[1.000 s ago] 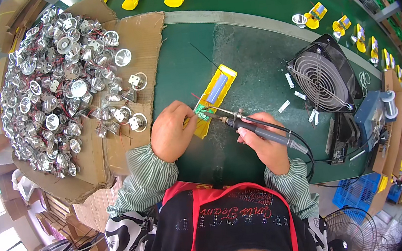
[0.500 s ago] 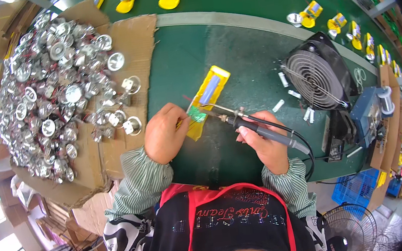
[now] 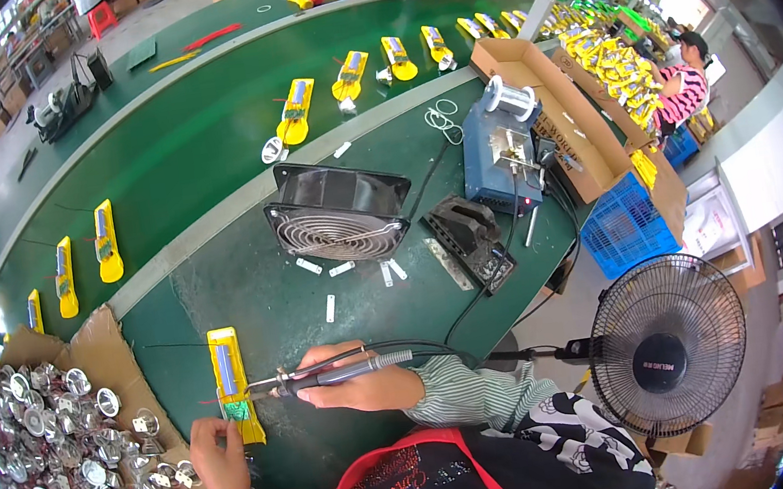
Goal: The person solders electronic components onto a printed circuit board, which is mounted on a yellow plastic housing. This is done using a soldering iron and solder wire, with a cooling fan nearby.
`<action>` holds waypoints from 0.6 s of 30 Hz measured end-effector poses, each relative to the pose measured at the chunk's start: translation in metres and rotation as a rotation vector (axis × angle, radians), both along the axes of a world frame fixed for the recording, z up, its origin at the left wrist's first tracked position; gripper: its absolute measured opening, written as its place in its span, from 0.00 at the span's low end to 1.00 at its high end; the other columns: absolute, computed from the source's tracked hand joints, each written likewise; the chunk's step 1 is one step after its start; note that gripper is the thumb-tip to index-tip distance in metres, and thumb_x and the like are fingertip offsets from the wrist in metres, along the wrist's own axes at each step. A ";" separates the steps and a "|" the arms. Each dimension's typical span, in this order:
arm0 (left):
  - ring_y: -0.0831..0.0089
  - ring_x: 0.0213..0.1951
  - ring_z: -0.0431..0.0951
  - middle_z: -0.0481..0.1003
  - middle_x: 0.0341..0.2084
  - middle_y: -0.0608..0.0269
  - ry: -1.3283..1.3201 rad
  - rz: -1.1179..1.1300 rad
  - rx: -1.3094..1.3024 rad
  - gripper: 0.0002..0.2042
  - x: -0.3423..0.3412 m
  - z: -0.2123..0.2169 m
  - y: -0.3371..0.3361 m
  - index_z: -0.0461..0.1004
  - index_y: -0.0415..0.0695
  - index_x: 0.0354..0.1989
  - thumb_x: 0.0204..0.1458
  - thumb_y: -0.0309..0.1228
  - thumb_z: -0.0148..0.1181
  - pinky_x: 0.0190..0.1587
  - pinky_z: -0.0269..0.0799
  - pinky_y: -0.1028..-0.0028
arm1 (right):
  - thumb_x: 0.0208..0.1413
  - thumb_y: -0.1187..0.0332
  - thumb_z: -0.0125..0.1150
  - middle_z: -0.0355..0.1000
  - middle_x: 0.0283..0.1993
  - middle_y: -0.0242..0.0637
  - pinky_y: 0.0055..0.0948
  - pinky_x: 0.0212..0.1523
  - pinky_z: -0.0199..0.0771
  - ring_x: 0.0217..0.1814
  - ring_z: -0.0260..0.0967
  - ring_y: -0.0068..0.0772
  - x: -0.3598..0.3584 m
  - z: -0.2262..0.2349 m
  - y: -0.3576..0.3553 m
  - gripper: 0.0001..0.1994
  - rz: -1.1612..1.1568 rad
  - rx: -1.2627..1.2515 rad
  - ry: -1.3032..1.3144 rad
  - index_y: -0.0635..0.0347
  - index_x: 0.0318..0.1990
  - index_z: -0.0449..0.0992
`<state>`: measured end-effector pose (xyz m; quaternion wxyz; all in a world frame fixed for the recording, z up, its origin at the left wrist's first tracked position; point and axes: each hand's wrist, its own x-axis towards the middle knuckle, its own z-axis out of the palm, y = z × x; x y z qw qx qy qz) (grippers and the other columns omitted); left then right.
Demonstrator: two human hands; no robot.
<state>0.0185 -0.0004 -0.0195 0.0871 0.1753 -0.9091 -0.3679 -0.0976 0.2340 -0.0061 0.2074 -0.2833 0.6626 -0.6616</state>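
Observation:
A yellow plastic housing (image 3: 256,429) lies on the green worktop, carrying a blue-grey battery-like block (image 3: 225,370) and a small green circuit board (image 3: 236,410). My right hand (image 3: 355,384) grips a soldering iron (image 3: 339,373) with a thin feed tube along it; its tip is over the upper part of the board. Beside the board's lower left, my left hand (image 3: 220,458) has its fingers curled and thumb close to them; whatever they pinch is too small to make out. A red wire (image 3: 215,400) and a dark wire (image 3: 179,346) stick out leftward from the housing.
Many silver lamp reflectors (image 3: 57,462) heap on cardboard at left. A black box fan (image 3: 339,212), white strips (image 3: 331,308), iron stand (image 3: 469,240) and blue solder station (image 3: 502,148) stand beyond. Yellow housings (image 3: 297,109) line the green belt. A pedestal fan (image 3: 668,347) is at right.
The view has swung to the right, bringing the solder station and pedestal fan more fully in. The iron stays at the board; my left hand's fingers now sit slightly lower beside it.

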 end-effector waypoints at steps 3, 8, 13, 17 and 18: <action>0.61 0.29 0.72 0.70 0.26 0.54 0.008 -0.003 0.008 0.04 -0.002 0.002 0.001 0.69 0.35 0.26 0.45 0.19 0.58 0.33 0.68 0.70 | 0.53 0.68 0.60 0.71 0.28 0.37 0.25 0.29 0.69 0.27 0.69 0.25 0.002 0.001 0.003 0.09 -0.009 -0.039 0.014 0.65 0.37 0.72; 0.62 0.30 0.72 0.70 0.27 0.54 0.019 -0.011 0.001 0.03 0.007 0.001 -0.004 0.70 0.35 0.27 0.45 0.18 0.57 0.34 0.69 0.70 | 0.53 0.68 0.60 0.72 0.29 0.36 0.25 0.31 0.70 0.29 0.69 0.25 0.008 0.003 0.002 0.09 0.021 -0.005 -0.059 0.64 0.37 0.72; 0.59 0.34 0.73 0.72 0.30 0.52 0.049 -0.031 0.028 0.03 0.027 0.011 -0.009 0.71 0.34 0.29 0.45 0.17 0.55 0.39 0.70 0.68 | 0.52 0.70 0.62 0.72 0.31 0.35 0.24 0.31 0.70 0.30 0.70 0.24 0.013 0.001 0.000 0.07 -0.001 -0.030 -0.017 0.64 0.35 0.74; 0.56 0.40 0.73 0.73 0.37 0.51 0.167 -0.133 -0.057 0.11 0.017 0.024 0.006 0.74 0.37 0.35 0.41 0.22 0.64 0.43 0.69 0.65 | 0.49 0.75 0.63 0.73 0.34 0.37 0.24 0.30 0.72 0.30 0.72 0.24 0.013 0.006 0.009 0.08 -0.049 -0.018 -0.053 0.67 0.37 0.75; 0.56 0.40 0.73 0.74 0.37 0.52 0.170 -0.140 -0.111 0.11 0.013 0.019 0.008 0.75 0.37 0.35 0.41 0.23 0.64 0.43 0.69 0.65 | 0.49 0.76 0.63 0.73 0.34 0.37 0.23 0.29 0.73 0.30 0.73 0.25 0.010 0.002 0.010 0.08 -0.063 0.001 -0.112 0.68 0.37 0.75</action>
